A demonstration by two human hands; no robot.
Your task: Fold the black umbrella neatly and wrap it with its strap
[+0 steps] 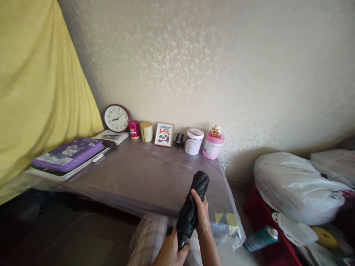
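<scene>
A folded black umbrella [191, 207] slants up and away from me, over the near edge of the table [130, 173]. Low in the view, my left hand [172, 249] is closed round its handle end. My right hand [202, 212] wraps the furled cloth about midway up, thumb along the top side. Part of the fingers of both hands is hidden behind the umbrella. My legs in checked trousers [151, 236] show beneath.
Along the wall stand a clock [117, 118], a pink can [134, 130], a yellow can [146, 132], a panda picture [164, 135] and two tubs [193, 142]. At left lies a purple case [69, 153]. Right of the table are a spray can [260, 239] and a white bag [296, 188].
</scene>
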